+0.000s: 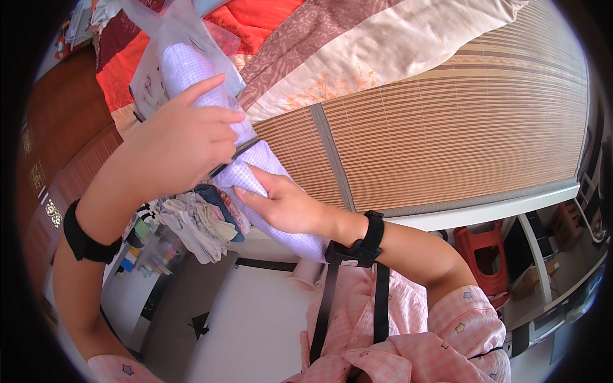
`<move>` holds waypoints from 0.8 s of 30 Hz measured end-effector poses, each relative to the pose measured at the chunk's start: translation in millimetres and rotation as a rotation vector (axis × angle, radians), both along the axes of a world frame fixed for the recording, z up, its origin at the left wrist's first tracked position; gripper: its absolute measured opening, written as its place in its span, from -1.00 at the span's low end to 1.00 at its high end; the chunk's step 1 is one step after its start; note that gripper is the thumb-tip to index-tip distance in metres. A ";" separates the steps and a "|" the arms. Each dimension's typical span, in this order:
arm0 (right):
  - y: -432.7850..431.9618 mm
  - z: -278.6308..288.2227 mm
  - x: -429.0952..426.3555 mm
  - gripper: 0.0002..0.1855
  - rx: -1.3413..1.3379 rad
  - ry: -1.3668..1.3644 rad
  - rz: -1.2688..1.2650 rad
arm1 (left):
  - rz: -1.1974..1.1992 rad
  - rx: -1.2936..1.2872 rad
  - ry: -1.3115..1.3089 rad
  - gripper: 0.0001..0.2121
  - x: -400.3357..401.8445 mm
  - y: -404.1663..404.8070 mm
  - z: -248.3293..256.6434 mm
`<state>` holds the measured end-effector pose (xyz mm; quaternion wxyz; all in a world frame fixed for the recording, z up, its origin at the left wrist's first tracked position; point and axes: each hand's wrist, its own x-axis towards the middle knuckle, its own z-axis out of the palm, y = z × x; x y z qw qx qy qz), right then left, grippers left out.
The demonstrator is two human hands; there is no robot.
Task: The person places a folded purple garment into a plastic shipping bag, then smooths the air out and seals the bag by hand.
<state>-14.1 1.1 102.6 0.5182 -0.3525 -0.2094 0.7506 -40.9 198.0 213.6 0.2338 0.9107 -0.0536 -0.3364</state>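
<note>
A rolled lavender-and-white dotted cloth (268,158) runs slantwise before me, its upper part inside a translucent plastic bag (143,76). The bag's dark rim (246,146) crosses the roll. My left hand (187,148) lies over the bag beside this rim, its index finger stretched out and the other fingers slightly bent. Its thumb is hidden, so whether it pinches the rim does not show. Just below the rim, my right hand (282,203) grips a fold of the cloth between thumb and fingers. The roll's lower end reaches down past my right wrist.
A bamboo mat (455,129) covers the bed, with a patterned quilt (335,62) across its far side. Folded clothes (196,222) are stacked below my left hand. A red plastic stool (483,258) stands at the right; a brown wooden panel (72,110) is at the left.
</note>
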 end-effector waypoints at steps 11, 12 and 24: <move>14.2 -11.3 42.1 -0.62 0.076 -0.499 0.085 | 0.106 -0.016 -0.250 -0.89 12.5 -15.5 -16.8; 10.2 -3.7 56.1 -0.47 0.064 -0.579 0.166 | 0.105 -0.030 -0.244 -0.90 15.2 -15.6 -22.0; -14.1 -38.0 70.9 -0.59 0.024 0.033 0.170 | 0.046 -0.118 -0.179 -0.95 51.3 -42.0 -53.5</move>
